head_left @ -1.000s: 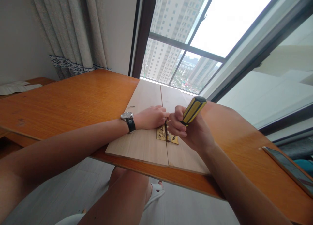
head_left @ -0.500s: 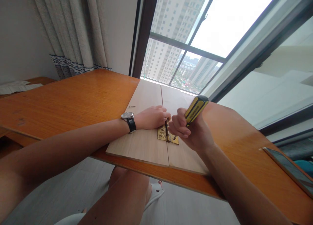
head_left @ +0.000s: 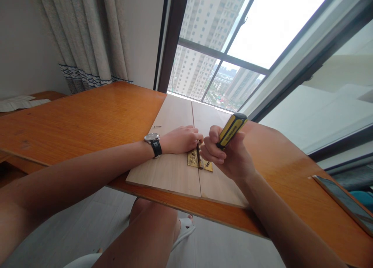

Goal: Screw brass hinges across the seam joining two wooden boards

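Note:
My right hand (head_left: pixel 233 155) is closed around the black-and-yellow handle of a screwdriver (head_left: pixel 233 130), which tilts with its butt up and to the right. The shaft and tip are hidden behind my fingers. Beneath lies a brass-coloured hinge (head_left: pixel 192 159), its barrel along the seam between two pale wooden boards (head_left: pixel 163 174). My left hand (head_left: pixel 182 139) rests on the left board, fingers bent together against the far part of the hinge, covering it. Whether a screw sits between those fingertips is hidden. Beyond my left wrist, a small screw (head_left: pixel 157 126) lies on the left board.
The boards lie on an orange-brown wooden table (head_left: pixel 116 108) with its front edge near my legs. A window (head_left: pixel 221 58) stands behind it, and a patterned curtain (head_left: pixel 90 38) hangs at the left. A flat dark-faced object (head_left: pixel 340 202) lies at the right edge.
My right fingers have shifted a little on the screwdriver handle, and the handle has moved slightly left. My left hand and the hinge stay in place.

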The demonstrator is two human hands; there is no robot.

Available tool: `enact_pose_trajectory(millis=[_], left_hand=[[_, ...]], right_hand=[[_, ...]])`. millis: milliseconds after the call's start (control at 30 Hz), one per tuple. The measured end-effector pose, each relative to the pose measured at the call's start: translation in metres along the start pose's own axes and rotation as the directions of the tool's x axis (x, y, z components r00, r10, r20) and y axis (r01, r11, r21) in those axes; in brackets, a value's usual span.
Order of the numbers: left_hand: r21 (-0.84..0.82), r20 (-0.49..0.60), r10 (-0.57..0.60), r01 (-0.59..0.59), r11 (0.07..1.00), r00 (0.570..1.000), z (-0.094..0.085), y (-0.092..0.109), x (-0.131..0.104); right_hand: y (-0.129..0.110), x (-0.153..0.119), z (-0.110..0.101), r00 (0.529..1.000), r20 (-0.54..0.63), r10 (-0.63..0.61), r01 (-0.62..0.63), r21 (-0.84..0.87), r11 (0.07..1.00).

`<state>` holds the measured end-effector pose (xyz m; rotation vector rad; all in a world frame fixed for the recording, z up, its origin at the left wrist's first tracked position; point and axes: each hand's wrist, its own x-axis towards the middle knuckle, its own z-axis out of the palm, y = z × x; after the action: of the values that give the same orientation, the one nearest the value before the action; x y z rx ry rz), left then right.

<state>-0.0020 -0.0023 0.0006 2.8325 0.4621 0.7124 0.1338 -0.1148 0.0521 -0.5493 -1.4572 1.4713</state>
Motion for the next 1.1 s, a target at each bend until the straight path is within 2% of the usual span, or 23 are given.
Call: enact_pose_trajectory(millis=[333, 600, 1100], left_hand=[[0.006, 0.029, -0.009, 0.009, 1.000, 1.000, -0.0047, 0.0037, 0.0002], [0.036, 0.038, -0.017, 0.016, 0.999, 0.999, -0.0026, 0.0028, 0.0016], [-0.023, 0.015, -0.001, 0.001, 1.000, 1.000, -0.0055, 0.0043, -0.0004]], right_hand=[[-0.0001, -0.0008, 0.0012, 0.999, -0.044, 0.004, -0.005, -0.037, 0.999], [0.0020, -0.0016, -0.0022, 1.000, 0.007, -0.001, 0.001, -0.011, 1.000], [0.0029, -0.0019, -0.0042, 0.999, 0.053, 0.006, -0.004, -0.048, 0.999]])
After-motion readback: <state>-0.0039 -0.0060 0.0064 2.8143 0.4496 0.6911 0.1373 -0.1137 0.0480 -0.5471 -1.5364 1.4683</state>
